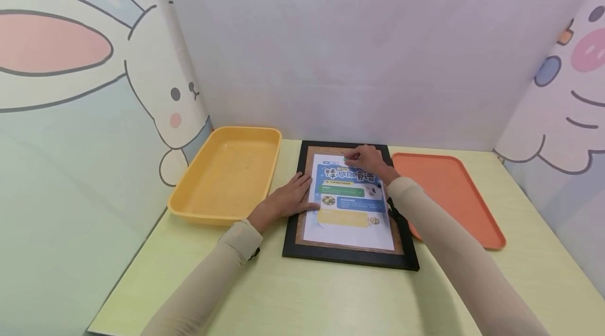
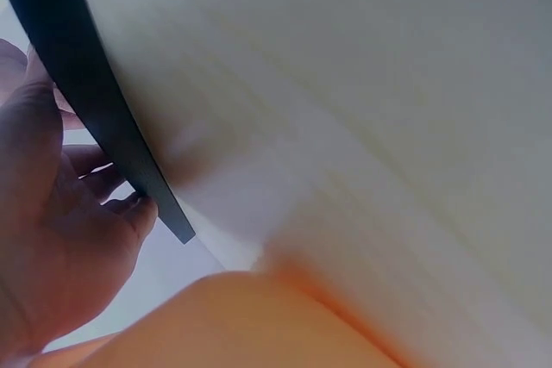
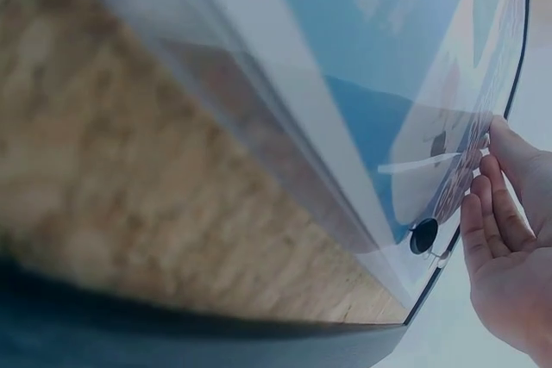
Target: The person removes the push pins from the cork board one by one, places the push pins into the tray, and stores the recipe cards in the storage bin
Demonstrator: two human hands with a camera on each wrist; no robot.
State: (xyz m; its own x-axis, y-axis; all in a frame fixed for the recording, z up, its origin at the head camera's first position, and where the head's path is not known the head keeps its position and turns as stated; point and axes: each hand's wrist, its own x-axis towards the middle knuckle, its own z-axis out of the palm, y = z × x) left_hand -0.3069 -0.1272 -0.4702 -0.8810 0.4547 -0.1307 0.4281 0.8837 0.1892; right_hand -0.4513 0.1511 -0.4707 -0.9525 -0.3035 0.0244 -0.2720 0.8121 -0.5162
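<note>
On the pale yellow-green table (image 1: 264, 299) lay a black-framed corkboard (image 1: 350, 256), with a yellow tray (image 1: 229, 168) to its left and an orange tray (image 1: 449, 184) just beside its right edge; the printed poster (image 1: 342, 218) lay flat on the cork, inside the frame. The left hand (image 1: 292, 197) was spread wide across the board's left side, thumb over the poster's edge; the right hand (image 1: 367, 159) had its fingertips drawn narrowly together at the poster's top, though whether they pinched anything I could not tell; a round black disc (image 3: 423, 236) sat near the poster's right edge.
</note>
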